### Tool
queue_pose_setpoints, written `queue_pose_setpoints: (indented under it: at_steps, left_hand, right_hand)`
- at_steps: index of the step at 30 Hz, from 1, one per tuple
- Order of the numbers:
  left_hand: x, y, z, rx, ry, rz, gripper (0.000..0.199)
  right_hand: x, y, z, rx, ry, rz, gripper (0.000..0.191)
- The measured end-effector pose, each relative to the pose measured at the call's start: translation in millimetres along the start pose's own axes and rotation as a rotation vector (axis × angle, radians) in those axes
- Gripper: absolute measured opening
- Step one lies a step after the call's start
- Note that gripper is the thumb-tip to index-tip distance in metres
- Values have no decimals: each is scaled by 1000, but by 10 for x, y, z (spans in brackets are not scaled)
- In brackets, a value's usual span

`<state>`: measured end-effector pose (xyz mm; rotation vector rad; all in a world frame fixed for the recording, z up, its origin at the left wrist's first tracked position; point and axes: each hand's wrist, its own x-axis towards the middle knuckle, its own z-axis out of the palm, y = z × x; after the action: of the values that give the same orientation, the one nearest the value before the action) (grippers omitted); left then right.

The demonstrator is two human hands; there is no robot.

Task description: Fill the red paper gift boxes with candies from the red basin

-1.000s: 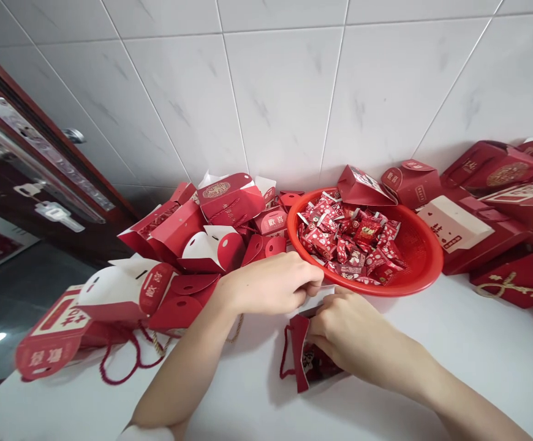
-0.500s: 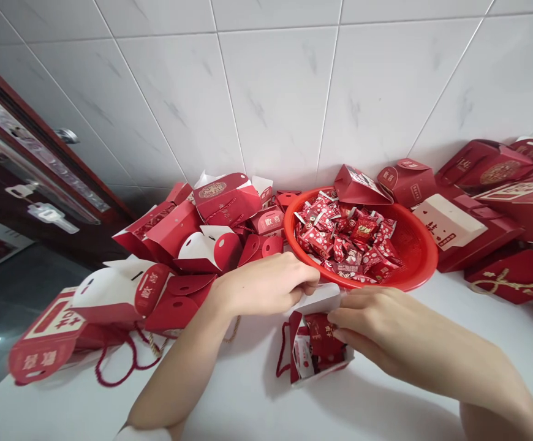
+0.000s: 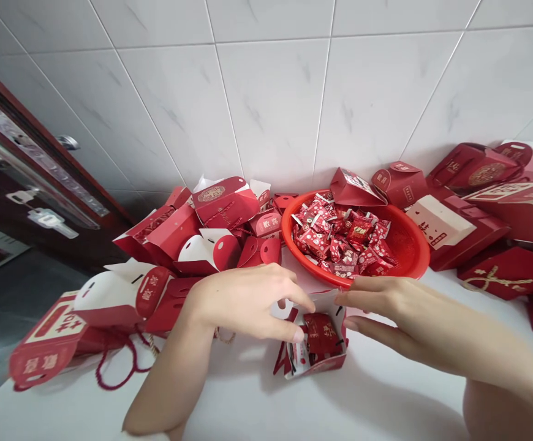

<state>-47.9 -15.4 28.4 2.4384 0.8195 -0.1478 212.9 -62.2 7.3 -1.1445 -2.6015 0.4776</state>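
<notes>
A small red gift box with white inner faces stands open on the white table. Inside it lie a dark red packet and a white-and-red wrapped piece. My left hand hovers over the box's left side, thumb and forefinger spread apart, the thumb tip near the packet. At the right wall and flap is my right hand, its fingers stretched out and thumb apart, the tips at the box's edge. Just behind, a red plastic basin holds many red wrapped candies.
Several red gift boxes crowd the left of the table, with a cord handle trailing near the front. More boxes are piled at the right. A tiled wall runs behind; a door with keys is at far left.
My left hand has opened from its curled grip by the white flap and come down over the box's left side. My right fingers have drawn back from the packet to the right wall.
</notes>
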Motion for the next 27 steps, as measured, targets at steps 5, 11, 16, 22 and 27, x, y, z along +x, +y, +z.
queue_pose_setpoints:
  at_steps: [5,11,16,22,27]
  left_hand:
    - [41,33,20,12,-18,-56,43]
    - [39,20,43,-36,-2,-155,57]
    - [40,0,179,-105,64,-187,61]
    - [23,-18,546,-129,272,-177,55]
    - [7,-37,891,-158,576,-194,40]
  right_hand:
    - [9,-28,27,62,-124,71,19]
    - [-176,-55,223,130,22,98,20]
    - [-346,-69,447,171,185,71,29]
    - [-364,-62,764,161,283,74,47]
    - [-312,-18,1074,57,318,-18,61]
